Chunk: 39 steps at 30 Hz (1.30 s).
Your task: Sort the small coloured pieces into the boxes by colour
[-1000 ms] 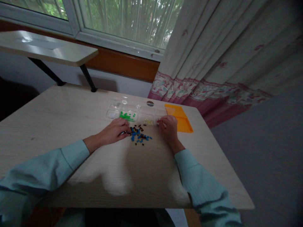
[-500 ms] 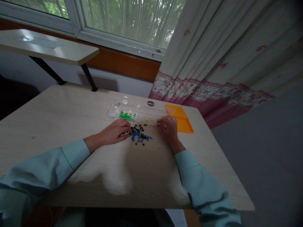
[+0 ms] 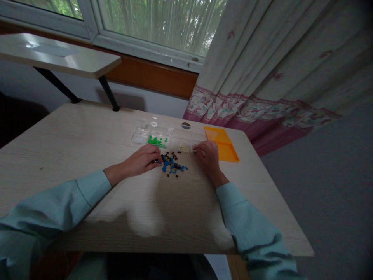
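Note:
Small building bricks in blue, dark brown and yellow lie in a loose pile on the table. At the pile's left edge is my left hand, its fingers curled toward the thumb with dark bits between them, too small to name. My right hand is closed in a pinch over the front right compartment of a clear divided plastic box; whatever the fingertips hold is hidden. Green pieces fill one front compartment, and pale yellow pieces lie in another.
An orange tray lies right of the box, partly behind my right hand. A round dark-and-white disc is at the back. To the left, a raised white shelf stands on black legs. A curtain hangs behind the table's right corner.
The view has shifted slightly. My left fingers have drawn a little closer together at the pile's edge. My right hand stays at the box's front right compartment.

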Tool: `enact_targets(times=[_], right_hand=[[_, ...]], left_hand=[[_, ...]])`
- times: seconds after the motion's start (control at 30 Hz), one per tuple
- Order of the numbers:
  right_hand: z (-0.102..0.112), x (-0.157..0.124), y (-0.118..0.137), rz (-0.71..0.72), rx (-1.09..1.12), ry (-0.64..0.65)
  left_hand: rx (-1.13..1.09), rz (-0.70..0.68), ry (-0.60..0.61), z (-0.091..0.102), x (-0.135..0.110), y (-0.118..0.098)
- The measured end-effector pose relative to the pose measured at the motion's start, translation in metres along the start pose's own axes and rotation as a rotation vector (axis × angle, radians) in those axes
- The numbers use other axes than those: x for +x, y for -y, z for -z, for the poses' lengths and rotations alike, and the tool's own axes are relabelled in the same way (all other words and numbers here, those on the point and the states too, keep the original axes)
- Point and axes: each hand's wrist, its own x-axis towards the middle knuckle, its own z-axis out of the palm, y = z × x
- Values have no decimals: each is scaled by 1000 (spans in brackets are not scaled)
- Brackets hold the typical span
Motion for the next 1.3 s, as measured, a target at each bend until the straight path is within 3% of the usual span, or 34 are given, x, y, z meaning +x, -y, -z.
enact_targets(times=[0.53, 0.87, 1.0, 1.17, 1.3], right_hand=[[-5, -1, -6, -20, 34, 43], [2, 0, 1, 26, -5, 3], [4, -3, 28, 127, -12, -24], [-6, -13, 87, 300, 79, 1], [-11, -18, 113, 350, 125, -53]], left_hand=[[203, -50, 39, 1, 3, -10], [112, 17, -3, 1, 0, -8], [31, 38, -63, 1, 4, -8], [-179, 131, -230, -5, 14, -16], [-314, 137, -256, -9, 17, -29]])
